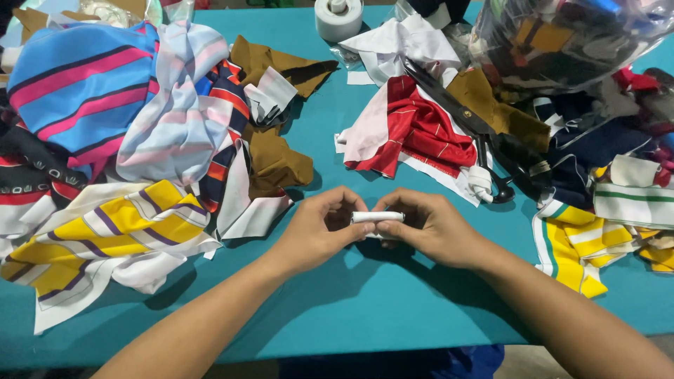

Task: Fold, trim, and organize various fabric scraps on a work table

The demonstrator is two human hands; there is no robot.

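My left hand (pixel 319 228) and my right hand (pixel 430 226) meet over the teal table (pixel 365 302), near its front middle. Between their fingertips they pinch a small white roll of fabric (pixel 377 217), held level just above the table. Each hand grips one end of the roll. The part of the roll under my fingers is hidden.
Heaps of striped fabric scraps (pixel 119 140) lie at the left. A red and white piece (pixel 421 133), large black scissors (pixel 470 126) and more scraps (pixel 604 217) lie at the right. A white tape roll (pixel 338 17) and a clear plastic bag (pixel 562 42) stand at the back.
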